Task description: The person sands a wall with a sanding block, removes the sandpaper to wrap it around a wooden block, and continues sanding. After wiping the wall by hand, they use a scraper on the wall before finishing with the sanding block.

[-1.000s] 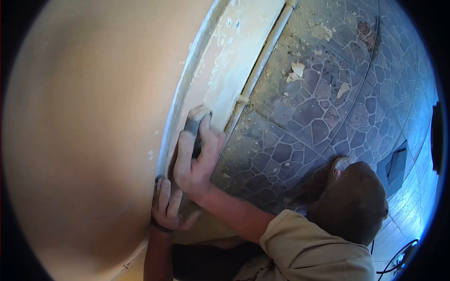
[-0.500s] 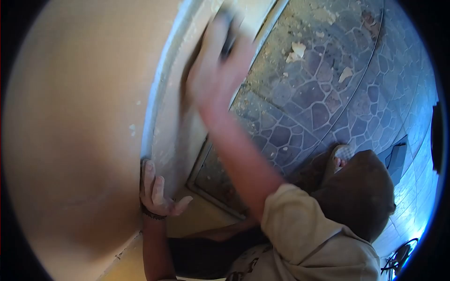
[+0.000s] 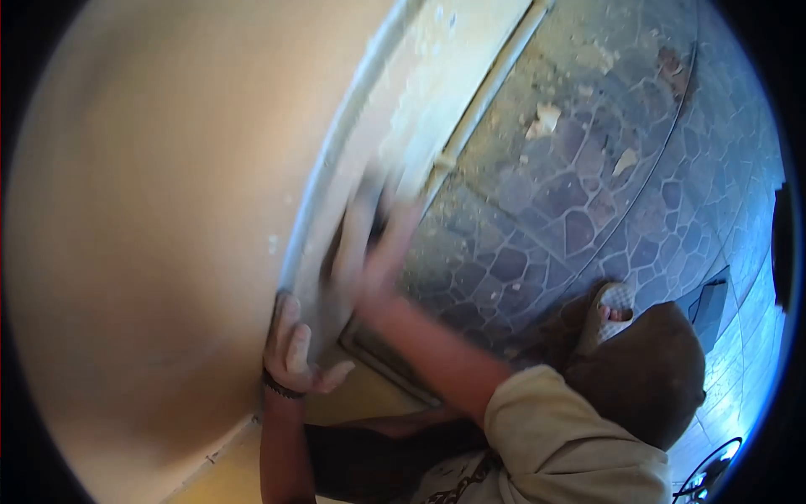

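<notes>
Left hand (image 3: 294, 353): fingers together, flat against wall (image 3: 151, 235), likely bracing. Right hand (image 3: 369, 244): blurred on flaking trim (image 3: 445, 84); grip unreadable.

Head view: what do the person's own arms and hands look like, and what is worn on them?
Both hands are bare, with no gloves. The left hand has a thin dark band round its wrist, and the forearm below it is uncovered. The right hand is motion-blurred, so no detail shows; its forearm is bare up to a loose beige short sleeve.
</notes>
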`<state>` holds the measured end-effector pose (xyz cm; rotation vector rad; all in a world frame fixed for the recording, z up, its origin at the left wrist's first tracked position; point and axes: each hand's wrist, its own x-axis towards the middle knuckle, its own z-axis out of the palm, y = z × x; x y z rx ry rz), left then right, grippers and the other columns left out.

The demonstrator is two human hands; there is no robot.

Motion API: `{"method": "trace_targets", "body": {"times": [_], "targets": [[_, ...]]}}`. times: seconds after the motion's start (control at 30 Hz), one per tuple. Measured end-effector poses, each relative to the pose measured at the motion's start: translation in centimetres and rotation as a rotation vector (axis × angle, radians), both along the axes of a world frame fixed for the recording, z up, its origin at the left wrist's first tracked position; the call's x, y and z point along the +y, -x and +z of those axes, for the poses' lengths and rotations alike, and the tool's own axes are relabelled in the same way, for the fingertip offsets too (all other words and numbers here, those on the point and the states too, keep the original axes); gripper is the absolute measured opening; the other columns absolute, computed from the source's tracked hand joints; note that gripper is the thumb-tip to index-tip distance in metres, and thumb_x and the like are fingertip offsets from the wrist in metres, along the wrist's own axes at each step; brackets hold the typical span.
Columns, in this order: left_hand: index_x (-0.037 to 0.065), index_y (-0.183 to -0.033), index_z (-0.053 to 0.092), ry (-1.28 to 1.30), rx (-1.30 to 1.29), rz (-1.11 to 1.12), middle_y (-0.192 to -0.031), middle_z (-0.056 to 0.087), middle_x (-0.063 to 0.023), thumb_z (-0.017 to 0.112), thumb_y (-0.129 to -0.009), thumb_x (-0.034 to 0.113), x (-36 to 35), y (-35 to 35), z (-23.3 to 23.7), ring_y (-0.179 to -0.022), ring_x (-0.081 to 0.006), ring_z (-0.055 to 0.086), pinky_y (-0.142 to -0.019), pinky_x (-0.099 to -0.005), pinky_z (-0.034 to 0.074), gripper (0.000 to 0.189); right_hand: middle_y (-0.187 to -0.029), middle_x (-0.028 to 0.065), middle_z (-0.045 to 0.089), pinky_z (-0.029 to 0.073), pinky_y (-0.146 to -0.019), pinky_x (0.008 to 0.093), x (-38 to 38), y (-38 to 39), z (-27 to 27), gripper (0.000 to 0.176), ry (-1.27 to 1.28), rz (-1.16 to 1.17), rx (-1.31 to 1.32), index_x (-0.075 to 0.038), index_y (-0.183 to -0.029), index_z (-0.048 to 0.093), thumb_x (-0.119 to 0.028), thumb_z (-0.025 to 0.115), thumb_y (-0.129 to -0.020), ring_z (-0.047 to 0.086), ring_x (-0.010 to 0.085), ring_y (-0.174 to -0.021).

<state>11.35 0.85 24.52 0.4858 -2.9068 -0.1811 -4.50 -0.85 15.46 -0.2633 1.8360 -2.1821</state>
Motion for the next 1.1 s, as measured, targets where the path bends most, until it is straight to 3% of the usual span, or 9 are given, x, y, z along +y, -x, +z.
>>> {"method": "trace_targets", "body": {"times": [0.1, 0.23, 0.47, 0.57, 0.73, 0.77, 0.9, 1.0, 1.1], "targets": [[0.001, -0.138, 0.029, 0.028, -0.034, 0.022, -0.132, 0.043, -0.0337, 0.063, -0.083, 0.050, 0.2, 0.4, -0.2, -0.118, -0.0497, 0.048, -0.099, -0.0570, 0.041, 0.081, -0.093, 0.0214, 0.054, 0.039, -0.083, 0.0465, -2.4, 8.5, -0.4, 0.034, -0.043, -0.028, -0.072, 0.008, -0.115, 0.056, -0.019, 0.051, -0.094, 0.050, 0.0337, -0.088], [-0.001, -0.137, 0.030, 0.035, -0.058, -0.007, -0.131, 0.043, -0.0342, 0.064, -0.082, 0.049, -0.3, 1.1, 0.3, -0.117, -0.0506, 0.048, -0.099, -0.0555, 0.042, 0.081, -0.095, 0.0223, 0.056, 0.040, -0.078, 0.0425, -0.1, -0.6, -0.3, 0.030, -0.068, -0.122, 0.167, 0.007, -0.109, 0.057, -0.018, 0.055, -0.092, 0.049, 0.0335, -0.082], [0.000, -0.139, 0.030, 0.020, -0.061, 0.009, -0.132, 0.043, -0.0344, 0.067, -0.080, 0.048, -0.2, 0.8, 0.3, -0.118, -0.0496, 0.048, -0.100, -0.0559, 0.041, 0.084, -0.086, 0.0220, 0.053, 0.039, -0.075, 0.0435, -3.0, 7.3, -1.9, 0.032, -0.115, -0.192, -0.004, 0.008, -0.100, 0.056, -0.022, 0.045, -0.097, 0.048, 0.0353, -0.079], [0.002, -0.141, 0.026, -0.019, 0.004, -0.023, -0.135, 0.040, -0.0339, 0.063, -0.082, 0.052, -0.2, 0.7, 0.5, -0.120, -0.0494, 0.048, -0.100, -0.0560, 0.040, 0.086, -0.085, 0.0217, 0.053, 0.040, -0.080, 0.0416, 0.7, -1.5, 4.0, 0.032, 0.073, -0.131, -0.117, 0.008, -0.095, 0.054, -0.022, 0.045, -0.097, 0.050, 0.0337, -0.083], [0.003, -0.141, 0.025, -0.023, 0.068, 0.000, -0.135, 0.039, -0.0368, 0.058, -0.083, 0.058, -0.1, -0.1, -0.3, -0.120, -0.0498, 0.047, -0.100, -0.0560, 0.040, 0.087, -0.090, 0.0220, 0.052, 0.040, -0.085, 0.0395, -1.0, 2.3, -1.6, 0.036, -0.174, -0.100, -0.396, 0.008, -0.102, 0.051, -0.027, 0.044, -0.099, 0.050, 0.0302, -0.085], [-0.002, -0.141, 0.017, -0.049, -0.005, -0.038, -0.139, 0.028, -0.0405, 0.047, -0.088, 0.062, -0.2, -0.3, -0.2, -0.130, -0.0503, 0.034, -0.108, -0.0550, 0.029, 0.089, -0.090, 0.0217, 0.051, 0.040, -0.085, 0.0394, -1.4, 3.2, -2.2, 0.037, -0.183, -0.095, -0.419, 0.008, -0.104, 0.050, -0.028, 0.044, -0.099, 0.049, 0.0292, -0.085], [-0.002, -0.142, 0.018, -0.057, 0.048, -0.065, -0.140, 0.028, -0.0400, 0.047, -0.085, 0.067, -0.4, -0.7, -0.3, -0.129, -0.0505, 0.035, -0.109, -0.0551, 0.028, 0.094, -0.093, 0.0213, 0.051, 0.039, -0.086, 0.0431, 1.0, -4.1, 2.2, 0.034, -0.066, -0.116, -0.010, 0.009, -0.107, 0.049, -0.024, 0.047, -0.098, 0.049, 0.0299, -0.088], [-0.003, -0.142, 0.018, -0.032, 0.044, -0.055, -0.139, 0.029, -0.0405, 0.046, -0.085, 0.069, -0.4, -0.7, -0.6, -0.129, -0.0510, 0.035, -0.109, -0.0557, 0.028, 0.095, -0.100, 0.0228, 0.050, 0.036, -0.090, 0.0492, -1.3, 4.8, -1.8, 0.030, 0.016, -0.078, -0.703, 0.009, -0.113, 0.049, -0.015, 0.048, -0.096, 0.047, 0.0335, -0.095], [0.005, -0.144, 0.021, -0.054, 0.014, -0.004, -0.138, 0.036, -0.0354, 0.061, -0.076, 0.068, -0.2, -0.5, -0.1, -0.126, -0.0494, 0.042, -0.103, -0.0549, 0.037, 0.101, -0.114, 0.0270, 0.048, 0.037, -0.095, 0.0424, 0.4, -2.5, 1.7, 0.038, -0.145, -0.100, -0.165, 0.010, -0.116, 0.044, -0.024, 0.047, -0.098, 0.048, 0.0311, -0.106]]}}
